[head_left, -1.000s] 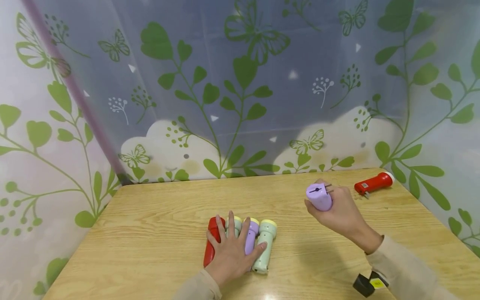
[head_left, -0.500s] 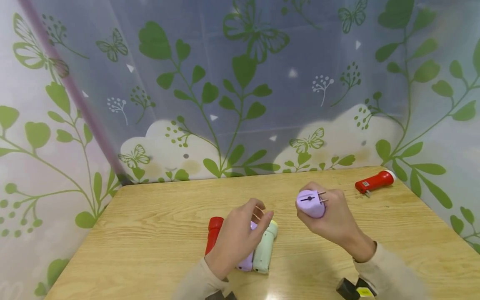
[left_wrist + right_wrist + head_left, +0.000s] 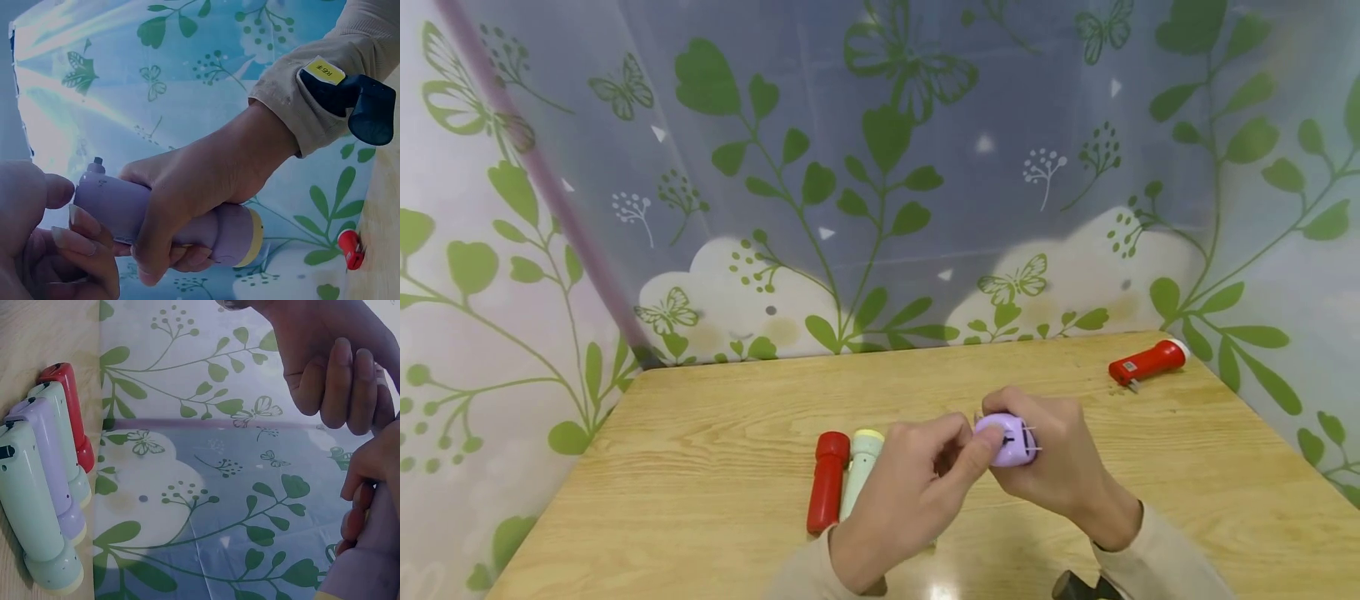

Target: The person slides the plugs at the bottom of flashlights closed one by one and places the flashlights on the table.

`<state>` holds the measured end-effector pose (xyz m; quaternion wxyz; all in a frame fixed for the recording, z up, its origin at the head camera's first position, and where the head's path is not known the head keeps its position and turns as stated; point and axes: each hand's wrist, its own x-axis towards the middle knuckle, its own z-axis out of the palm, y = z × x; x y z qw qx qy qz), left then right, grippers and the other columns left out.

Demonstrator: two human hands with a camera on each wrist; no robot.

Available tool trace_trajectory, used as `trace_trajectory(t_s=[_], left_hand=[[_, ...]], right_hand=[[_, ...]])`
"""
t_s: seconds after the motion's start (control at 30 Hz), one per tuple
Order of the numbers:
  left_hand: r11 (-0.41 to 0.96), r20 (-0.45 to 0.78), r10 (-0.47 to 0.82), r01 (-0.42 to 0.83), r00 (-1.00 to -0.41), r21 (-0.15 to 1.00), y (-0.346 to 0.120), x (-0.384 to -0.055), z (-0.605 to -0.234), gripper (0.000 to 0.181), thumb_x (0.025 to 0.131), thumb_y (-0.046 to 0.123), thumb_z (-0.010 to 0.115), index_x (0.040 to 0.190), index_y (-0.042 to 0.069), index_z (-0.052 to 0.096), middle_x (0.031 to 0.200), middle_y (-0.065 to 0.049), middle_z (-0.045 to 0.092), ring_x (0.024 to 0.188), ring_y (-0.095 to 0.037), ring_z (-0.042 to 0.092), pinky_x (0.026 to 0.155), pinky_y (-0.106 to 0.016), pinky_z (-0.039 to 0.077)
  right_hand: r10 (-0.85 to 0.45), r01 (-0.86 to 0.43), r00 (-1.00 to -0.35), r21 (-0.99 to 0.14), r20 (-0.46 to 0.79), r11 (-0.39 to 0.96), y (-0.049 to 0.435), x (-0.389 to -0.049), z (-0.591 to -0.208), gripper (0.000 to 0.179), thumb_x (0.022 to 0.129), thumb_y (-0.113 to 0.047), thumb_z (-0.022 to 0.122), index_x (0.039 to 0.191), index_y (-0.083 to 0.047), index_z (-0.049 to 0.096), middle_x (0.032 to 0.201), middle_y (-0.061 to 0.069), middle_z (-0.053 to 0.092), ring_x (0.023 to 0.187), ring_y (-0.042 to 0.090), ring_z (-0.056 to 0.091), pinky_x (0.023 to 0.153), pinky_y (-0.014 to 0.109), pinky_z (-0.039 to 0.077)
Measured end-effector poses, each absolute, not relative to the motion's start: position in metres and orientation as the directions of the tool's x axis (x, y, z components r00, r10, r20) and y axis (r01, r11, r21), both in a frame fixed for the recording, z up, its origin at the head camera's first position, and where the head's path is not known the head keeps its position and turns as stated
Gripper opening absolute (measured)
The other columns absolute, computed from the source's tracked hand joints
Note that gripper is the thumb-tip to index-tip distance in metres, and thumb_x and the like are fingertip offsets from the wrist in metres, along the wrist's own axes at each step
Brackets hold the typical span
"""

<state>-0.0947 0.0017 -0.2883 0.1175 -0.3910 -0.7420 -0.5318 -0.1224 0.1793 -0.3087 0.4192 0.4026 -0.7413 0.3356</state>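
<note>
My right hand (image 3: 1060, 458) grips a purple flashlight (image 3: 1012, 455) around its body, its plug end tilted toward the head camera. Two metal prongs stick out from that end. My left hand (image 3: 910, 479) reaches across to it: the thumb is on the end face, and curled fingertips overlap the same end in the left wrist view. A yellow rim (image 3: 255, 237) surrounds the lamp end. Below my left hand lies a row of flashlights: a red one (image 3: 67, 403), a light green one (image 3: 62, 434), a purple one (image 3: 47, 456) and another light green one (image 3: 31, 494).
Another red flashlight (image 3: 1150, 363) lies at the back right of the wooden table (image 3: 730, 417), its prongs out. A patterned curtain (image 3: 925, 167) hangs behind the table. A black wrist camera (image 3: 337, 97) with a yellow label sits on the right sleeve.
My left hand has lifted off the row of flashlights and moved right to the held flashlight's end. My right hand has brought that flashlight left and closer.
</note>
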Motion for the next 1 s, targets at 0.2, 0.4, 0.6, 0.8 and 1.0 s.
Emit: trace_trajectory(t_s=[0.2,0.4,0.6,0.8,1.0], left_hand=[[0.165,0.580,0.457,0.705,-0.674,0.690,-0.001,-0.092,-0.291,0.040,0.099,0.025,0.056,0.063,0.012,0.046,0.052,0.012,0.033,0.045,0.007,0.027,0.039,-0.014,0.021],[0.191,0.578,0.457,0.709,-0.676,0.679,-0.004,-0.089,-0.289,0.043,0.098,0.028,0.057,0.060,0.011,0.045,0.051,0.012,0.034,0.045,0.008,0.026,0.037,-0.014,0.023],[0.231,0.512,0.490,0.672,-0.705,0.704,-0.007,-0.087,-0.285,0.043,0.100,0.031,0.054,0.062,0.012,0.047,0.051,0.012,0.033,0.043,0.007,0.027,0.037,-0.015,0.023],[0.268,0.496,0.540,0.697,-0.680,0.665,-0.007,-0.090,-0.285,0.042,0.102,0.028,0.048,0.064,0.011,0.045,0.052,0.011,0.035,0.044,0.008,0.028,0.039,-0.014,0.026],[0.269,0.519,0.560,0.734,-0.646,0.623,-0.009,-0.094,-0.286,0.041,0.104,0.025,0.044,0.065,0.012,0.044,0.052,0.010,0.037,0.046,0.009,0.029,0.042,-0.012,0.028]], right_hand=[[-0.339,-0.904,-0.240,-0.081,0.910,0.421,0.175,-0.121,-0.310,0.011,0.071,-0.006,0.056,0.082,-0.007,0.059,0.062,-0.002,0.058,0.047,0.003,0.047,0.044,0.015,0.039],[-0.342,-0.911,-0.200,-0.045,0.918,0.411,0.172,-0.123,-0.313,0.009,0.073,-0.008,0.056,0.081,-0.006,0.059,0.062,-0.001,0.059,0.047,0.004,0.048,0.044,0.015,0.040],[-0.342,-0.894,-0.193,-0.022,0.919,0.447,0.172,-0.123,-0.314,0.007,0.075,-0.010,0.053,0.079,-0.008,0.059,0.061,-0.003,0.057,0.047,0.003,0.046,0.043,0.014,0.037],[-0.343,-0.852,-0.252,-0.040,0.905,0.521,0.176,-0.118,-0.315,0.016,0.066,-0.005,0.053,0.080,-0.007,0.059,0.061,-0.002,0.058,0.047,0.006,0.047,0.043,0.018,0.039],[-0.358,-0.835,-0.295,-0.058,0.886,0.547,0.178,-0.120,-0.317,0.021,0.060,-0.002,0.054,0.080,-0.008,0.059,0.061,-0.001,0.059,0.047,0.008,0.049,0.043,0.022,0.042]])
